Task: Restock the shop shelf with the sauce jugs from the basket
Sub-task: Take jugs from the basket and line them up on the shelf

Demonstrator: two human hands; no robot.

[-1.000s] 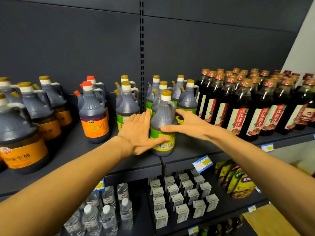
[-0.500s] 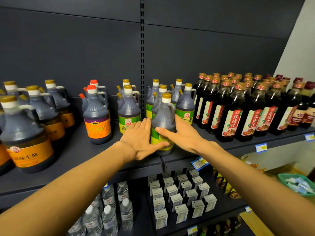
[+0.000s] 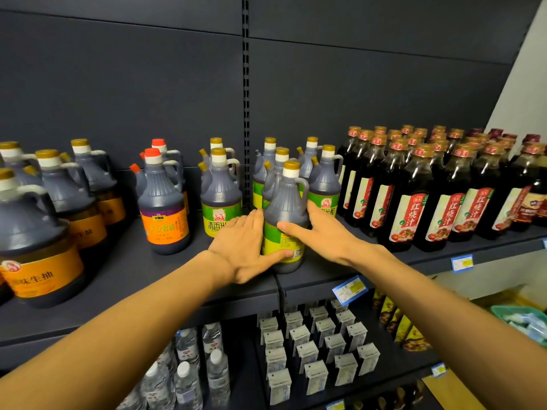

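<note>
Dark shelf [image 3: 124, 279] carries upright sauce jugs [image 3: 285, 214]; red-labelled bottles [image 3: 414, 202] at right.

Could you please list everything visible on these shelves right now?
Green-labelled dark plastic sauce jugs: seven, middle of upper shelf.
Orange-labelled dark jugs: several, left.
Red-capped jugs: two, left of centre.
Red-labelled dark glass bottles: many, right.
Clear water bottles: several, lower left.
White cartons: many, lower middle.
Yellow pouches: lower right.
Left hand, right hand: on the front green jug.
</note>
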